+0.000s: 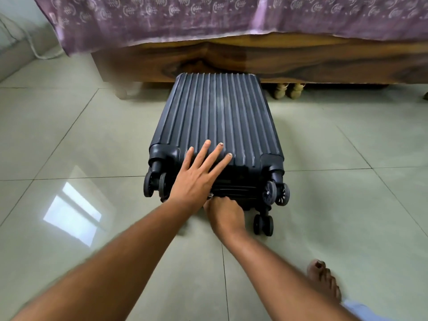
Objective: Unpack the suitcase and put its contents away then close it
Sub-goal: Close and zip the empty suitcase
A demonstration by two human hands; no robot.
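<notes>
A dark ribbed hard-shell suitcase [217, 119] is laid flat on the pale tiled floor [69, 140], with its lid down and its far end set against the wooden bed frame [301, 63]. Its wheeled end is turned toward the person, and paired black wheels [275, 193] are seen at the near corners, one lower pair [263, 224] resting close to the floor. The left hand [196, 177] is laid flat on the near edge of the lid, palm down, with the fingers [217, 154] spread wide over the ribs. The right hand [225, 213] is curled at the seam of the near end, just under the left wrist, its fingertips drawn together on something small at the zip line; what exactly is pinched cannot be told, since it is hidden by the hands. A small metallic glint [210, 195] is seen between the two hands. A purple patterned bedcover [208, 17] is draped over the bed above the frame. A bare foot [324, 279] is set on the tiles at the lower right. A bright window reflection [74, 209] is carried by the glossy floor at the left.
</notes>
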